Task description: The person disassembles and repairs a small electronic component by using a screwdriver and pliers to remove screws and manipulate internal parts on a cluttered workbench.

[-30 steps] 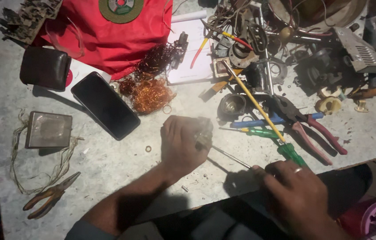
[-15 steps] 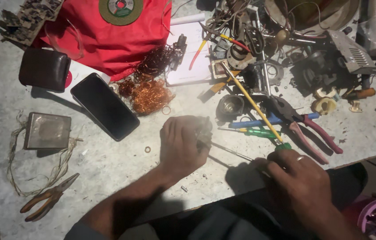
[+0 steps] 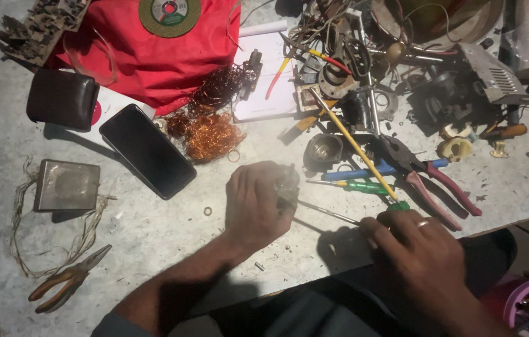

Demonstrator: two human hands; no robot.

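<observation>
Left hand (image 3: 257, 203) is clamped over a small metal part (image 3: 287, 185), pinning it to the bench (image 3: 152, 231); most of the part is hidden under the fingers, so I can't tell exactly what it is. Right hand (image 3: 417, 240) is closed round the green handle of a screwdriver (image 3: 330, 214), shaft running left with its tip at the part, right by the left fingertips. Reads as a prying or unscrewing step in progress: part held down, tool engaged. Next move needs the left hand to hold firm and the driver kept in line with the part, since a slip would send the tip into the fingers. Just beyond: a second green screwdriver (image 3: 352, 185), red-handled pliers (image 3: 430, 181), a long yellow rod (image 3: 352, 145). Further out: copper wire tangle (image 3: 211, 134), black phone (image 3: 147, 150), metal box with wire leads (image 3: 66, 185), orange-handled pliers (image 3: 68, 281), red cloth (image 3: 146, 56) with a green disc (image 3: 169, 10) lying on it.
</observation>
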